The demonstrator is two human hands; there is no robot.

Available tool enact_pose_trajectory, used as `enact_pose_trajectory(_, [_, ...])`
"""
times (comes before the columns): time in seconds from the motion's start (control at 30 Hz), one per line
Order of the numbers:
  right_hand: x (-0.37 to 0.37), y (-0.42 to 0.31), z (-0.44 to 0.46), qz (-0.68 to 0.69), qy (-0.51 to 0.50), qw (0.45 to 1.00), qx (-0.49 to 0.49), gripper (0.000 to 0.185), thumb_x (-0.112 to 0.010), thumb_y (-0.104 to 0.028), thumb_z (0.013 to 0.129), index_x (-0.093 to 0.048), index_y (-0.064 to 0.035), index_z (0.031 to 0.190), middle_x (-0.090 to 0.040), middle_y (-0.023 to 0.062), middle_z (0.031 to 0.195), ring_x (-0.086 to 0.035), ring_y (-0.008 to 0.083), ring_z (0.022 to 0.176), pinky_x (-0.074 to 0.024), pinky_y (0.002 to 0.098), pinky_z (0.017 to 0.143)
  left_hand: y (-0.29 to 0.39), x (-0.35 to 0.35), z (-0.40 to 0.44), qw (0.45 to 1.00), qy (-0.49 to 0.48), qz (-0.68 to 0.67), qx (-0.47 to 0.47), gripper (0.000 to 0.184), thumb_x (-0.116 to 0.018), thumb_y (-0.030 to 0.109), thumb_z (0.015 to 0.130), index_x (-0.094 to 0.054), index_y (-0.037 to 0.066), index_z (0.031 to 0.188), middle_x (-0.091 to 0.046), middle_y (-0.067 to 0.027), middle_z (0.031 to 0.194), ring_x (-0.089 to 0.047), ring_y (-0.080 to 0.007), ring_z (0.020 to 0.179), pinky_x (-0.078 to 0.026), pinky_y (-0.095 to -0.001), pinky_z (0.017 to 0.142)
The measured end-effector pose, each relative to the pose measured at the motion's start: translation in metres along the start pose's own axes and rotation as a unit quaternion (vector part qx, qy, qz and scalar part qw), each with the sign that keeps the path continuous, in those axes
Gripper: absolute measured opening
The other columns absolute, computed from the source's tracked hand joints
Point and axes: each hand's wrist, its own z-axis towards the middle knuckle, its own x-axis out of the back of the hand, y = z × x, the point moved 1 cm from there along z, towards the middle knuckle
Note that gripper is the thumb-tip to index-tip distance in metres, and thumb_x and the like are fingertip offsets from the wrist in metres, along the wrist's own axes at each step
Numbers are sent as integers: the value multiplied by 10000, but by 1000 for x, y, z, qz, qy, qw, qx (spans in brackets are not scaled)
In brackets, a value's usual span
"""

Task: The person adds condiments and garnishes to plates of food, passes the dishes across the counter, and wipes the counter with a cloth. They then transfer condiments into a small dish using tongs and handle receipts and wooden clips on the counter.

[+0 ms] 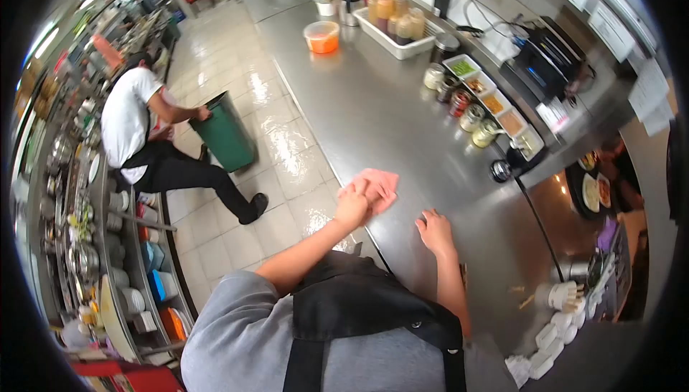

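- Left hand (352,205): closed on a pink cloth (383,185), fingers bent over it.
- Pink cloth: bunched under the left hand at the long edge of the stainless steel counter (359,109); part of it spreads out past the fingers over the metal.
- Right hand (435,230): holds nothing visible; open, fingers loosely bent, at the counter surface, apart from the cloth.
- Further along the counter: a clear plastic tub (321,38) with orange contents, near a white tray (399,49) of upright sauce bottles (387,9).
- Wall side: small glass jars (460,104) in a row beside white containers (495,103) of chopped or ground ingredients. A black electrical device (549,62) sits behind these.
- Across the tiled floor (240,245): a co-worker (129,119) in a white top and dark apron, one hand at the rim of a green bin (228,139).
- Contents of the bin: cannot be determined.
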Motion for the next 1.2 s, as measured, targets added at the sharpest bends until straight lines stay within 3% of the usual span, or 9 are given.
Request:
enact_pose_trajectory(0.17, [-12,5,-10,53,-2,999,-13,352,-605,-240,865,-606,-22,1141,-478,278,1306,-503,392,1173,-429,429,966,5,28,26,992,13,-102,77,467,-710,136,677,-636,291,1112,-457,-140,1194,-528,-371,983,-502,-438,797])
enact_pose_trajectory(0.37, [16,2,-53,186,78,979,-41,351,-610,-205,871,-601,-17,1167,-456,251,1346,-503,401,1173,-410,433,987,58,48,28,981,24,-189,-38,533,-732,118,660,-626,273,1158,-426,-177,1249,-529,-379,931,-502,-437,811])
enact_pose_trajectory(0.43, [27,14,-72,107,111,985,-78,350,-639,-192,842,-615,-29,1151,-467,241,1333,-516,397,1142,-416,431,976,71,39,28,983,-15,-171,-63,581,-766,176,636,-622,302,1185,-319,-215,1403,-472,-448,1106,-445,-515,921])
enact_pose_trajectory(0.53, [49,33,-105,-5,83,983,-163,343,-684,-178,789,-611,-58,1102,-542,190,1156,-545,386,1037,-438,430,933,93,46,31,986,-85,-74,-125,585,-788,338,652,-619,354,1212,17,-216,1548,-33,-540,1375,-135,-737,1006])
enact_pose_trajectory(0.67, [42,65,-136,55,46,973,-217,303,-730,-138,730,-578,-67,983,-561,153,1012,-559,367,972,-464,433,859,119,100,88,955,-38,-190,-226,530,-759,333,712,-622,277,1222,-34,-233,1539,-98,-503,1382,-172,-673,1049])
enact_pose_trajectory(0.8, [27,102,-160,117,96,969,-194,286,-745,-112,706,-558,-65,918,-576,149,991,-575,346,956,-474,428,805,158,198,188,859,56,-370,-350,445,-687,281,833,-587,159,1249,-353,-198,1446,-418,-317,1284,-362,-429,1037])
enact_pose_trajectory(0.87, [48,107,-176,103,121,943,-292,280,-745,-113,706,-574,-79,925,-589,142,950,-595,331,914,-479,421,775,189,252,226,774,-24,-568,-279,402,-605,283,911,-568,56,1241,-583,-62,1234,-559,-161,1060,-438,-298,913])
enact_pose_trajectory(1.0, [50,138,-205,45,147,920,-360,269,-738,-112,711,-587,-77,931,-598,123,934,-606,330,880,-482,425,758,247,315,302,626,-90,-751,-190,490,-567,339,927,-457,41,1300,-553,-140,1261,-536,-236,1147,-415,-363,990])
enact_pose_trajectory(1.2, [28,142,-228,102,140,872,-457,344,-744,-142,708,-584,-82,1006,-612,141,970,-609,329,914,-488,423,784,305,328,383,453,-2,-879,-150,511,-707,157,838,-430,-18,1231,-580,-136,1084,-590,-219,991,-508,-300,824])
